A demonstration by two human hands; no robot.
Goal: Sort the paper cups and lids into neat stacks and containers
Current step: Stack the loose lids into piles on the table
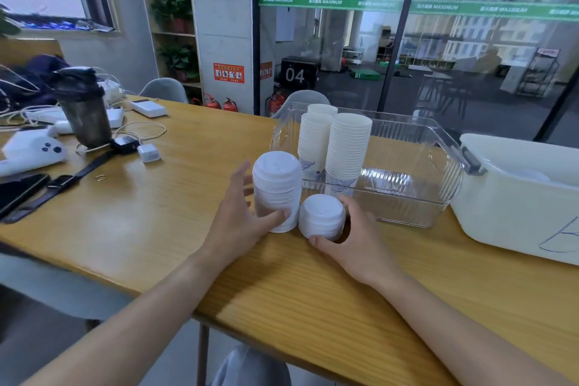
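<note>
Gripping the tall lid stack [276, 191] with the left hand [241, 222], while the right hand [354, 241] cups the short lid stack [322, 217]. Both stand upright and touching, so merging looks easy. Clear bin [438, 191] sits just beyond the right hand's grip.

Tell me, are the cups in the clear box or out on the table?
In. The cup stacks stand upright inside the clear box, its walls around them. Only the lid stacks sit outside on the table.
</note>
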